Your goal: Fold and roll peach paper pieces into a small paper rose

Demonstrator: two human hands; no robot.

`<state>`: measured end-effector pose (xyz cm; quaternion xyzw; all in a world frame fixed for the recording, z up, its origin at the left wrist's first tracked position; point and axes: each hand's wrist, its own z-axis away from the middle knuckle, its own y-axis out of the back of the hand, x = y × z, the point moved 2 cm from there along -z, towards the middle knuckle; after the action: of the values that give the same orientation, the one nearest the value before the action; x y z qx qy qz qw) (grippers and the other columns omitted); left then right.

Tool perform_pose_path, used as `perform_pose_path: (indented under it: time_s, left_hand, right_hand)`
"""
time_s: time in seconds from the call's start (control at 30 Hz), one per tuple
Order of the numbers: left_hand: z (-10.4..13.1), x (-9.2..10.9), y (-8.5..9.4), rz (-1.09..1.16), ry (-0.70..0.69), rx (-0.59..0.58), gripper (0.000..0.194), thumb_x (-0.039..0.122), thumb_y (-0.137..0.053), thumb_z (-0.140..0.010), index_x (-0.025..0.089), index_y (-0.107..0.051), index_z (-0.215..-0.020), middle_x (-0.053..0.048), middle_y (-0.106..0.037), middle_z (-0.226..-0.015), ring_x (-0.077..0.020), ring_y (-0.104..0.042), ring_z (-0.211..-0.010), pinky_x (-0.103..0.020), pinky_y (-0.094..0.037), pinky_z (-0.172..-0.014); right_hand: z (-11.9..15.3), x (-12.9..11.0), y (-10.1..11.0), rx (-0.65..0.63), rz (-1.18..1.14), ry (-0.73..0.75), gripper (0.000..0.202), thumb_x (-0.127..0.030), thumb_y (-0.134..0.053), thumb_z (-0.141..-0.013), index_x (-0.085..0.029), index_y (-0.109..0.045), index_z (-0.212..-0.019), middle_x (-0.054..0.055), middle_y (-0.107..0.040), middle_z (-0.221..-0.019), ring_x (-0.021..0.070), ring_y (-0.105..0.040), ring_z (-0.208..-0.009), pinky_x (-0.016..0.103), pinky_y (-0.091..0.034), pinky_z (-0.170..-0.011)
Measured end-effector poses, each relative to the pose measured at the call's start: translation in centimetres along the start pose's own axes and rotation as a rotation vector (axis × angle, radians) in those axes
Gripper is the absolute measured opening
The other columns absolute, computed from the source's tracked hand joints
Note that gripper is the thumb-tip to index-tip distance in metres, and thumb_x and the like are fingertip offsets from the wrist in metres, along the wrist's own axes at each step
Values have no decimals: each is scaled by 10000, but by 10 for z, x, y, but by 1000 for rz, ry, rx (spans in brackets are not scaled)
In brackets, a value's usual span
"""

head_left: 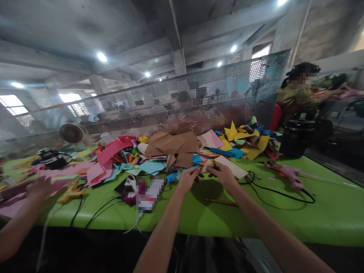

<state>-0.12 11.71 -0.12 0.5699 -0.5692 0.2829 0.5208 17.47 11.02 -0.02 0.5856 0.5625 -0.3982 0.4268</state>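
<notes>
A small paper piece [206, 167] was held just above the green table [327, 212], pinched between the left hand [187, 179] and right hand [223, 174], fingers closed on it. Coloured paper scraps [170, 149] lay behind, a glue gun [287, 174] to the right, a co-worker's hand [38, 187] far left

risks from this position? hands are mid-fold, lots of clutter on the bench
1. The pink glue gun lies on the green table beside the right hand, its black cord looping close to that forearm; a snag could drag it.
2. The small paper piece, pinched between both hands (left hand), could tear or slip into the paper pile.
3. A co-worker's hand works close by on the left; elbows may clash.
</notes>
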Motion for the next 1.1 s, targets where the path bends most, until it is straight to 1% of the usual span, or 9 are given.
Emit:
perform_pose_path:
  time_s: [0.1,0.23,0.33,0.4,0.6,0.73,0.87,0.93,1.1]
  left_hand:
    - [1,0,-2,-39,-25,-7,454,546,-523,-873,155,-738,-958,-53,-731,-733,-152,-588,-530,-259,-476,-543]
    - [2,1,-3,-106,-85,25,357,463,-683,-784,190,-747,-1005,-61,-754,-882,-208,-655,-764,-282,-508,-686]
    - [2,2,-2,-124,-109,36,283,403,-693,-781,202,-761,-968,-55,-758,-914,-226,-660,-841,-294,-507,-748]
    - [2,3,-2,-120,-111,37,265,404,-669,-801,202,-766,-941,-45,-760,-872,-222,-663,-819,-290,-506,-737]
    - [2,0,-3,-79,-84,40,328,471,-637,-818,166,-757,-837,-28,-724,-695,-174,-631,-645,-244,-476,-598]
    - [1,-2,-3,-48,-59,39,346,491,-653,-802,157,-742,-815,-33,-717,-681,-151,-611,-599,-232,-460,-569]
    - [0,1,-3,-8,-24,29,379,507,-650,-798,159,-731,-925,-56,-742,-767,-157,-635,-635,-236,-482,-577]
    - [0,1,-2,8,-6,48,398,518,-610,-820,156,-714,-948,-58,-736,-768,-146,-623,-607,-230,-478,-555]
    - [-2,-2,3,4,-8,112,357,500,-580,-834,156,-671,-794,-31,-677,-658,-128,-589,-566,-215,-454,-535]
  right_hand:
    - [-2,1,1,24,-7,2,363,-550,-721,-674,-201,-659,-754,30,-666,-726,186,-610,-636,316,-502,-619]
    - [-2,2,2,47,1,5,316,-506,-731,-674,-206,-658,-743,27,-674,-714,184,-604,-619,308,-496,-601]
    - [-2,1,2,47,-2,8,310,-503,-729,-676,-209,-654,-738,28,-675,-723,186,-606,-620,309,-498,-598]
    - [-1,0,0,45,-8,12,319,-516,-724,-678,-211,-653,-740,30,-675,-734,188,-609,-636,308,-501,-601]
    - [1,-4,-3,29,-36,17,352,-544,-728,-671,-209,-668,-761,33,-673,-744,186,-602,-654,297,-507,-580]
    - [1,-5,-4,32,-48,17,356,-534,-744,-651,-201,-671,-752,27,-665,-723,181,-588,-636,301,-505,-566]
    - [0,-4,-1,67,-52,13,338,-521,-735,-664,-205,-674,-763,29,-674,-742,176,-586,-636,297,-504,-569]
    - [0,-4,0,79,-53,10,340,-521,-734,-668,-205,-681,-782,33,-679,-747,179,-593,-651,296,-509,-579]
    - [-1,-5,0,84,-61,16,360,-534,-738,-660,-197,-687,-776,38,-673,-741,185,-593,-666,302,-515,-582]
